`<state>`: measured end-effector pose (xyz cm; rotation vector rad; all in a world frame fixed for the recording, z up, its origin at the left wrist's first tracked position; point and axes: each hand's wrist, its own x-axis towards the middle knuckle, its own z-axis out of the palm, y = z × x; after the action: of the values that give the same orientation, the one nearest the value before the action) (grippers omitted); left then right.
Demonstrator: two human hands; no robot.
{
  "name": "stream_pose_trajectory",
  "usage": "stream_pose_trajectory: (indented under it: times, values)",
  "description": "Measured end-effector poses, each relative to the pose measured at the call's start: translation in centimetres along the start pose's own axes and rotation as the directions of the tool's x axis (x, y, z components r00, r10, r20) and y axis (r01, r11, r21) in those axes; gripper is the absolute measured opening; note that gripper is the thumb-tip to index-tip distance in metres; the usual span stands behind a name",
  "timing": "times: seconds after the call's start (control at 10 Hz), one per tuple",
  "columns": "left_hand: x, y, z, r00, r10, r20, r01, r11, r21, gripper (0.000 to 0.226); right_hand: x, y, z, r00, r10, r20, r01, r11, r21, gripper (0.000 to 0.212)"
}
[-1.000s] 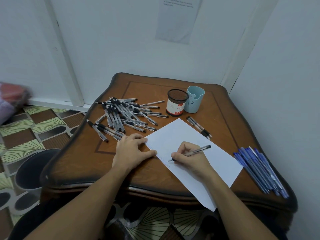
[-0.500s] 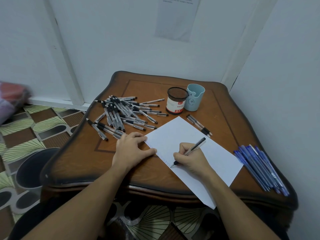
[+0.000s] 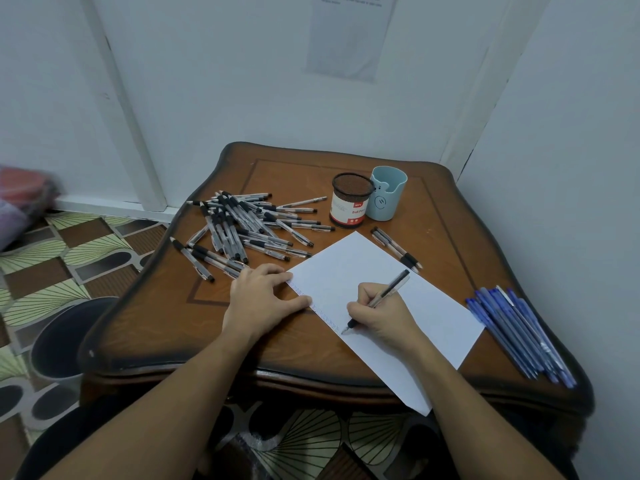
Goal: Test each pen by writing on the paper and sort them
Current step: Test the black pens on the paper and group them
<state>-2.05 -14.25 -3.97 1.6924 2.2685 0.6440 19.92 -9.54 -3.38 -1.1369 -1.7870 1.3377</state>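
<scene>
On the table [image 3: 166, 306] nothing big has shifted vs a sec ago. The paper [image 3: 346, 265] lies where it was, skewed, near corner overhanging the front edge. The left hand [image 3: 263, 299] stays flat, fingers straight, pressing the paper's left corner & holding nothing.

The change is w/ the right hand [image 3: 381, 317]: its grip is closed round the pen [image 3: 384, 296], thumb & fingers pinched low on the barrel. The pen now stands steeper, back end aimed up & away, where it lay lower before. Its tip has crept nearer along the paper's left edge & sits at the end of a row of tiny marks [image 3: 315, 308]. So prob. this pen is mid-test; sorting it comes next, w/ most of the job left.

Materials:
- Table: glossy wood, dark scalloped rim.
- Paper: thin, white, matte.
- The pile of black pens [image 3: 242, 226], left of the paper: clear barrels, black sleeves, crisscrossed.
- The blue pens [image 3: 519, 330]: bunched at the right edge, well apart from the paper.
- A round mesh cup [image 3: 351, 202] w/ red-white label stands just beside a pale blue plastic holder [image 3: 388, 195].
- Two pens [image 3: 398, 249] lie just beside the paper's far edge.
</scene>
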Motion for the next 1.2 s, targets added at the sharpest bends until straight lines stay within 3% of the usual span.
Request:
stream_pose_trajectory:
  times: [0.1, 0.5, 0.8, 1.2]
  values:
    - [0.02, -0.02, 0.03, 1.000, 0.008, -0.006, -0.008, 1.000, -0.002, 0.072, -0.03, 0.00, 0.08, 1.000, -0.010, 0.003, 0.010, 1.000, -0.022, 0.033]
    - [-0.05, -0.07, 0.04, 1.000, 0.008, -0.011, -0.008, 1.000, -0.001, 0.071, -0.12, -0.24, -0.04, 1.000, -0.027, 0.004, 0.027, 1.000, -0.013, 0.048]
    - [0.03, -0.19, 0.16, 1.000, 0.013, -0.012, -0.013, 1.000, -0.002, 0.071, -0.21, -0.30, -0.03, 0.999, -0.031, -0.019, 0.031, 0.999, -0.018, 0.041]
    - [-0.02, -0.16, 0.11, 1.000, 0.010, -0.013, -0.010, 1.000, -0.005, 0.072, -0.25, -0.39, -0.05, 0.999, -0.039, -0.015, 0.038, 0.999, -0.011, 0.050]
